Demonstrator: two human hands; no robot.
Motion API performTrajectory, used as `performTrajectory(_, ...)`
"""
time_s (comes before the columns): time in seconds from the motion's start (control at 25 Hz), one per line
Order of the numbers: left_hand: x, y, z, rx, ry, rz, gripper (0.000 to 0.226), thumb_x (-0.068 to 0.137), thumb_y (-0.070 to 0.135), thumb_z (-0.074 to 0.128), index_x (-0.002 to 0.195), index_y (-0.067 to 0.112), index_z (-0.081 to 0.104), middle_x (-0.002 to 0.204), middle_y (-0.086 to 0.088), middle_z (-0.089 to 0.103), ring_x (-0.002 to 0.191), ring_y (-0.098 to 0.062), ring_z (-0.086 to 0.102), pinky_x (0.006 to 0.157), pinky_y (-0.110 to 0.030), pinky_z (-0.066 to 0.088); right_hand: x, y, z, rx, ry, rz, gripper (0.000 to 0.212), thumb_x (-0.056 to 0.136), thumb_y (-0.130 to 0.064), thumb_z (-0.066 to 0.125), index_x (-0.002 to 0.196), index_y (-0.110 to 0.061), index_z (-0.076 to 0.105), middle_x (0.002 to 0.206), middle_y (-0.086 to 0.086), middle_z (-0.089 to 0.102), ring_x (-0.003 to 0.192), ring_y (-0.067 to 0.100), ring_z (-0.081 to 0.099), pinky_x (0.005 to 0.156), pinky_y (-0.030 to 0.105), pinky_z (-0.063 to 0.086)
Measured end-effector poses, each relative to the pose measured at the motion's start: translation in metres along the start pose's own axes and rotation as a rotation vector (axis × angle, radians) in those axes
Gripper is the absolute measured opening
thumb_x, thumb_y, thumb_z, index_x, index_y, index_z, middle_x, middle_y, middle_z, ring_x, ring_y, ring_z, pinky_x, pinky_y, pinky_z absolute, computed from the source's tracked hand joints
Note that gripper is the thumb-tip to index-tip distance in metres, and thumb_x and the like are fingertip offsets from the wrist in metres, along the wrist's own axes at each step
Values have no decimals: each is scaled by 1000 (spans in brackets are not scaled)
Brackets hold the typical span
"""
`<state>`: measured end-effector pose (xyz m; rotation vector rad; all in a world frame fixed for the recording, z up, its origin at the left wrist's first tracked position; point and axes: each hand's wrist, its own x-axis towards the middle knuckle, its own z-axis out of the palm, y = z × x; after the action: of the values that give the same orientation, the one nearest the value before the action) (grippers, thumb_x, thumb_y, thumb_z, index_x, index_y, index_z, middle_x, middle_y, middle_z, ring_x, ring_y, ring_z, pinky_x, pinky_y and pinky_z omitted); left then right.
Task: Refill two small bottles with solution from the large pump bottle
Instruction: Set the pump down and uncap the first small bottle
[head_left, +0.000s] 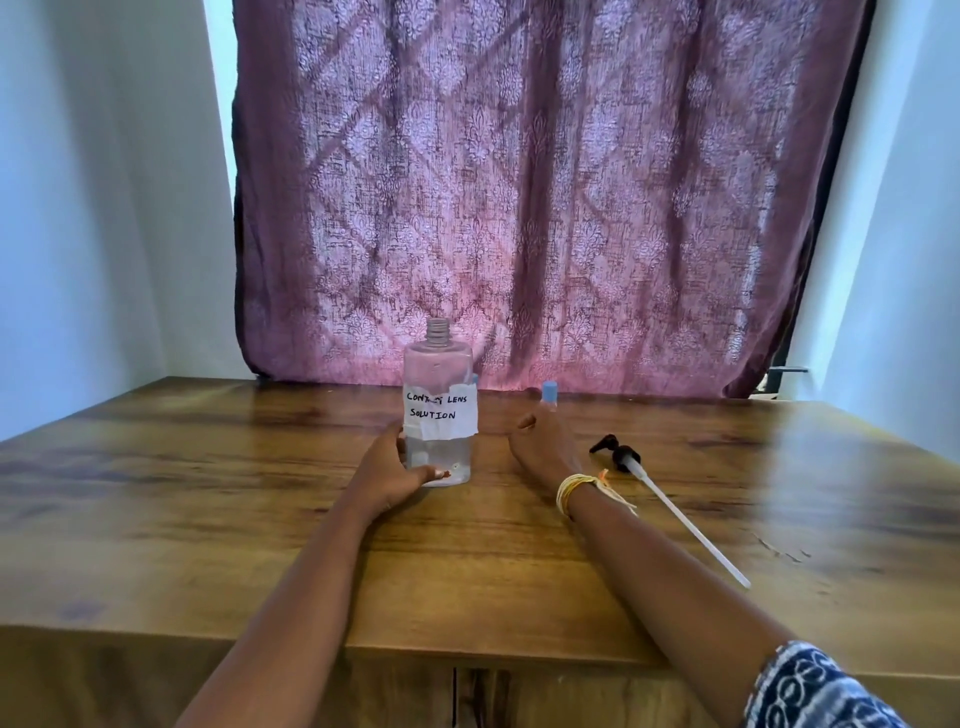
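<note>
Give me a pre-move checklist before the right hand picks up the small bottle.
1. Pump removed from the large clear plastic bottle with the handwritten paper label: ok, threaded neck open.
2. Large bottle steadied: ok, left hand grips its base, bottle upright.
3. Black pump head with long white dip tube out of the way: ok, lying on the wooden table right of the right hand.
4. Small clear bottle with light blue cap reachable: ok, just beyond the right hand's fingertips.
5. Small bottle uncapped: not ok, cap on.
6. Second small bottle located: cannot tell, only a blue sliver behind the large bottle.
</note>
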<state>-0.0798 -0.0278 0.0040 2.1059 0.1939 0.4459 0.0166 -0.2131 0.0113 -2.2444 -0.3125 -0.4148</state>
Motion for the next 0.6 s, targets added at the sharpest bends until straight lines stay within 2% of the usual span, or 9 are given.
performTrajectory(0.12, 4, -1, 4, 14, 0, -10, 73, 78, 10, 77, 140, 14, 39, 142, -9, 52, 125, -27, 53, 88, -28, 43, 20, -4, 23, -5, 14, 4, 12, 75, -19, 61, 83, -11, 67, 91, 4, 65, 90, 24, 61, 80, 31, 51)
performTrajectory(0.2, 6, -2, 7, 11, 3, -25, 74, 78, 12, 77, 140, 16, 38, 143, -7, 51, 127, -27, 52, 92, -29, 45, 20, -20, 23, -54, -1, -35, 13, 81, -21, 62, 87, -9, 64, 87, -2, 60, 89, 19, 57, 67, 14, 41)
performTrajectory(0.24, 7, -3, 8, 10, 3, -27, 75, 78, 13, 78, 141, 17, 38, 143, -7, 51, 128, -26, 51, 95, -31, 46, 19, -28, 21, -77, -68, -48, 15, 88, -21, 58, 93, -8, 62, 88, 2, 58, 91, 20, 55, 60, 11, 36)
performTrajectory(0.28, 7, -3, 9, 13, 4, -25, 76, 77, 14, 78, 141, 17, 38, 143, -6, 51, 128, -26, 51, 97, -33, 46, 17, -41, 19, -100, -116, -53, 22, 95, -23, 52, 105, -4, 60, 97, 7, 58, 98, 21, 55, 61, 10, 37)
performTrajectory(0.36, 9, -4, 10, 20, 24, -11, 75, 76, 16, 79, 139, 17, 39, 141, -5, 53, 125, -25, 53, 95, -33, 47, 33, -50, 25, -129, -189, -34, 38, 101, -28, 45, 127, -1, 49, 125, 11, 57, 118, 25, 53, 73, 13, 41)
performTrajectory(0.4, 9, -5, 11, 18, 39, 6, 72, 76, 15, 78, 138, 15, 40, 137, -4, 55, 121, -23, 55, 91, -29, 47, 56, -35, 44, -74, -250, -2, 42, 99, -30, 48, 129, 0, 48, 130, 8, 55, 120, 27, 53, 78, 14, 44)
performTrajectory(0.44, 8, -6, 12, 14, 53, 26, 69, 76, 14, 78, 136, 14, 42, 132, -4, 57, 114, -19, 56, 88, -27, 44, 70, -28, 56, -22, -261, 28, 44, 96, -31, 53, 126, 0, 51, 134, 12, 57, 117, 30, 57, 85, 21, 49)
performTrajectory(0.52, 8, -6, 13, 22, 53, 44, 67, 77, 14, 77, 135, 15, 42, 129, -3, 57, 103, -11, 52, 85, -24, 40, 82, -20, 67, 24, -219, 9, 37, 92, -33, 56, 113, -3, 61, 120, 18, 66, 103, 34, 64, 90, 40, 53)
performTrajectory(0.6, 7, -5, 14, 33, 45, 47, 69, 77, 16, 77, 136, 18, 41, 130, -1, 56, 101, -9, 48, 84, -24, 40, 113, 15, 100, 100, -246, 21, 29, 93, -31, 53, 101, -7, 66, 106, 16, 70, 94, 34, 65, 85, 41, 54)
